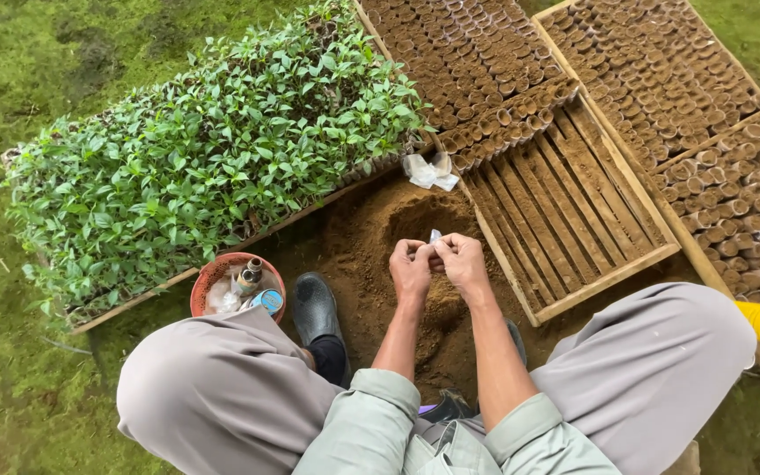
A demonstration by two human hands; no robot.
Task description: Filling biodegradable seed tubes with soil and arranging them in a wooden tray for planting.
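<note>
1. Grey-trousered knees (222, 387) frame the view, with a black boot (316, 308) on the brown soil heap (380, 229).
2. Left hand (410, 268) and right hand (464, 259) meet above the soil, fingertips pinched on a small clear plastic sleeve (434, 237), pale and crumpled.
3. Seedling tray (204, 158) lies to the left; wooden crate (573, 211) with soil-filled pots to the right.

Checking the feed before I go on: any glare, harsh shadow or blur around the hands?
Head view: soft, even daylight, no glare or hard shadows; left hand, right hand and the small pale piece they pinch look sharp; wide-lens bend at the edges.
</note>
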